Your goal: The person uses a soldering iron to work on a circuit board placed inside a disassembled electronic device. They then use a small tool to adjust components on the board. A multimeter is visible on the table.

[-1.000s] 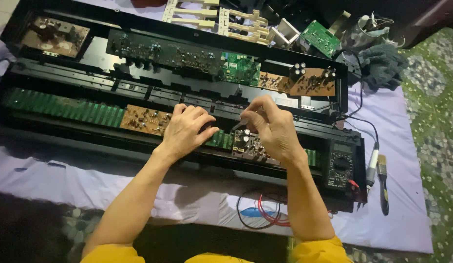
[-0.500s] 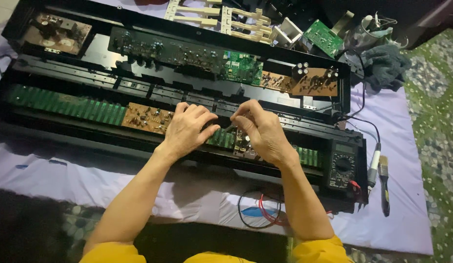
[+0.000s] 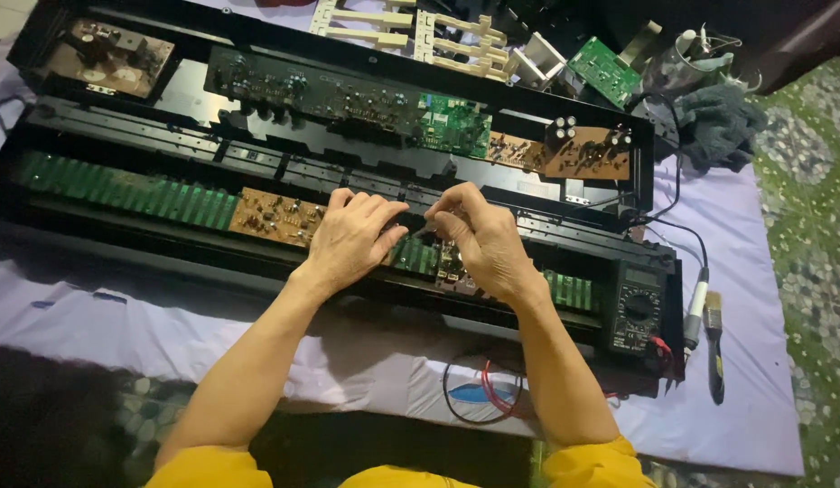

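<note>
- The long green circuit strip (image 3: pixel 122 192) is lying at nine o'clock inside the opened black keyboard chassis (image 3: pixel 366 172), with the brown circuit board (image 3: pixel 275 217) beside it.
- The left hand (image 3: pixel 352 239) is resting fingers-down over the middle green board (image 3: pixel 418 257), grip loosely curled, clamped on nothing I can see.
- The right hand (image 3: pixel 483 242) has slid leftward since a second ago, fingertips now pinching together near the left hand; what they are pinching is hidden.
- The multimeter (image 3: pixel 637 307) is sitting at three o'clock, a brush (image 3: pixel 714 343) past it.
</note>
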